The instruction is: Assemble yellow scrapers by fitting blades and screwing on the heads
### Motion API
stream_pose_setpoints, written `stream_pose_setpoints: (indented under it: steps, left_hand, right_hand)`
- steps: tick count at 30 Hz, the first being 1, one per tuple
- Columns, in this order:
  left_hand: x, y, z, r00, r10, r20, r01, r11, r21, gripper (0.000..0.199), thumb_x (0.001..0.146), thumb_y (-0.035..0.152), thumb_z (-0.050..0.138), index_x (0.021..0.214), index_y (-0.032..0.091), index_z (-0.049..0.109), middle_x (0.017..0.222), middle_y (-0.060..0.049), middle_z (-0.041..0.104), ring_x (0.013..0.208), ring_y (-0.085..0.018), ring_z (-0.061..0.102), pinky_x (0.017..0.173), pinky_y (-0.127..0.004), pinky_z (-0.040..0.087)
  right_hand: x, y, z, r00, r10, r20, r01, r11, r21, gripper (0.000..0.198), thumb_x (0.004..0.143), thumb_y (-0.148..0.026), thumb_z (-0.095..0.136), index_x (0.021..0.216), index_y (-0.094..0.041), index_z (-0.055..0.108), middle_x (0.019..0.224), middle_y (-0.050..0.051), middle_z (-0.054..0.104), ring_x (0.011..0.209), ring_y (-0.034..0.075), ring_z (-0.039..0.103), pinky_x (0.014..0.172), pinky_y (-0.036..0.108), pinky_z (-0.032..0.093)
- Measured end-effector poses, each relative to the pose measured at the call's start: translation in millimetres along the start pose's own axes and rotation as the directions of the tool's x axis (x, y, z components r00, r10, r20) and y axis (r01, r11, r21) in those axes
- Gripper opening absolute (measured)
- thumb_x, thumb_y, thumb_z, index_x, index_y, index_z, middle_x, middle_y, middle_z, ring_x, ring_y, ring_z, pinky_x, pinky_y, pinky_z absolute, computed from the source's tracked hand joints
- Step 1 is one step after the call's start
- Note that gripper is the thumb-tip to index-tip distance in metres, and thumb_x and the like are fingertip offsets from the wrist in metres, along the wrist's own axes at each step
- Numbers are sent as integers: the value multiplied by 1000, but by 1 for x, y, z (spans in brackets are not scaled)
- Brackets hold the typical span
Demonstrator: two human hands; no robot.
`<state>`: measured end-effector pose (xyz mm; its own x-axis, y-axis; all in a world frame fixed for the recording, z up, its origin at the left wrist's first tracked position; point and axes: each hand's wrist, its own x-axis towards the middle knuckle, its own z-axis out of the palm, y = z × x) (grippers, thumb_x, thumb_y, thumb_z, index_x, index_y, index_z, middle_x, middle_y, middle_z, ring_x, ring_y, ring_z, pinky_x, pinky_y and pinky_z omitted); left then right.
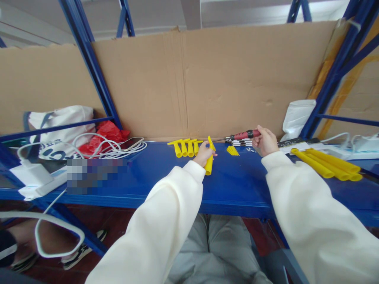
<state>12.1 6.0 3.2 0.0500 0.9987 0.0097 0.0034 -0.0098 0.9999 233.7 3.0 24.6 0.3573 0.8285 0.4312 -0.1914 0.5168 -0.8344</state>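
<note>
My left hand (pixel 203 154) is closed around a yellow plastic tube handle (pixel 209 167), which stands nearly upright over the blue shelf top. My right hand (pixel 266 141) grips the rear end of a red and black screwdriver (pixel 243 135). Its thin shaft points left and reaches the upper part of the yellow tube handle; whether the tip touches is too small to tell. Just left of my left hand, several yellow T-shaped handles (pixel 184 148) lie in a row. Between my hands lies a small pile of thin yellow pieces (pixel 233 150).
Several long yellow tubes (pixel 328 165) lie at the right. A cardboard sheet (pixel 231 83) walls the back. To the left are white cables (pixel 109 148), a red plastic bag (pixel 103 132) and a white cloth bag (pixel 63 126). Another person's leg (pixel 38 236) shows below left.
</note>
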Motion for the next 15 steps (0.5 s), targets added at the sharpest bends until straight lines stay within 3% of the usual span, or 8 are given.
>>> stream_pose_setpoints:
  steps: [8, 15]
  left_hand:
    - [2, -2, -1, 1000, 16, -20, -16, 1000, 5, 62, 77, -3, 51, 135, 19, 43, 103, -9, 66, 71, -13, 68, 42, -15, 41]
    - [3, -2, -2, 999, 0, -37, 0, 1000, -2, 62, 78, 1, 60, 135, 20, 45, 105, -9, 65, 71, -14, 69, 43, -16, 42]
  right_hand:
    - [-5, -6, 3, 994, 54, 100, -56, 998, 24, 38, 79, -51, 68, 68, -20, 48, 51, -4, 56, 41, 8, 50, 38, 18, 40]
    - [3, 3, -2, 996, 22, 89, -25, 999, 25, 47, 66, -58, 77, 66, -22, 47, 51, -5, 53, 39, 8, 48, 35, 21, 37]
